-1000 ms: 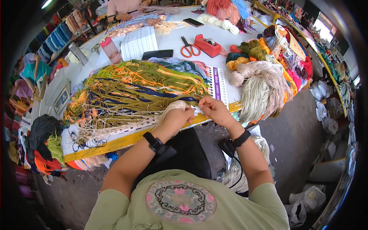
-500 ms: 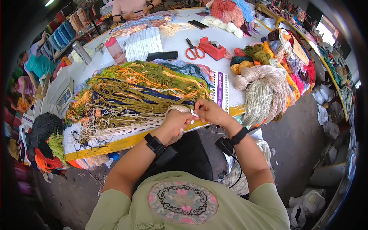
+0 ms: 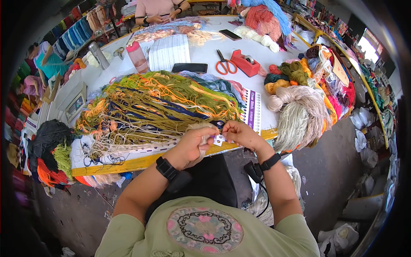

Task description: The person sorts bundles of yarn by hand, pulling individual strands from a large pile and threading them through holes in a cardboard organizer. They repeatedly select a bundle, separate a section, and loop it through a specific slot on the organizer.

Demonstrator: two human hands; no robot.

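The cream hank [image 3: 199,125] lies at the near edge of the table [image 3: 204,51], a little right of that edge's middle; its long axis runs roughly front to back, up over the left hand [image 3: 196,141] and down below it past the yellow border [image 3: 128,166], so the left hand is the nearer of the two, around the hank itself, while the right hand [image 3: 243,136] is just beside it on the side toward the right corner; the two sets of fingertips point at each other across a narrow gap, with a small white slip [image 3: 218,140] showing below and between them, though whether either hand touches the slip I cannot tell; the left hand is curled closed on the hank, its thumb and forefinger brought forward toward the right hand; the right hand has its fingers bent and its tips close together, but whether they are closed on a strand is too small to make out; beyond both hands, the olive and orange thread pile [image 3: 162,98] stretches lengthwise along the near edge toward the left corner; the white punched card [image 3: 252,111] lies just past the right hand, near the same edge; a bundle of pale skeins [image 3: 287,115] hangs over the table's near right corner, apart from the right hand.
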